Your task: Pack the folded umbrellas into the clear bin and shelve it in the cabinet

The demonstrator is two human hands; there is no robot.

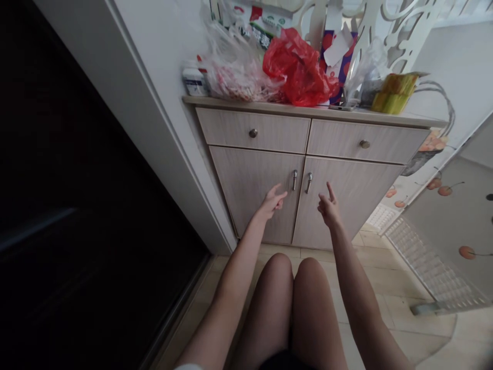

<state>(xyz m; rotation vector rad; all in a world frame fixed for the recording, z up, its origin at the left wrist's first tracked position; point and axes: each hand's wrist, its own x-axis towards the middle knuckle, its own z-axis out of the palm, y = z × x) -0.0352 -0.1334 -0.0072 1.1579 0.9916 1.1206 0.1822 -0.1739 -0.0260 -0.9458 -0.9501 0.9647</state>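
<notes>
One big cabinet is seen, all shut. Before its left door, the left hand is held with one finger poked out and nothing gripped; before its right door, the right hand is held the same way. At the cabinet's middle, a left handle and a right handle are set long-side up, each placed up and inward from its nearer hand, not touched.

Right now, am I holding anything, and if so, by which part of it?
Nothing is held: your left hand and right hand are both empty, and neither grips a door handle.
</notes>
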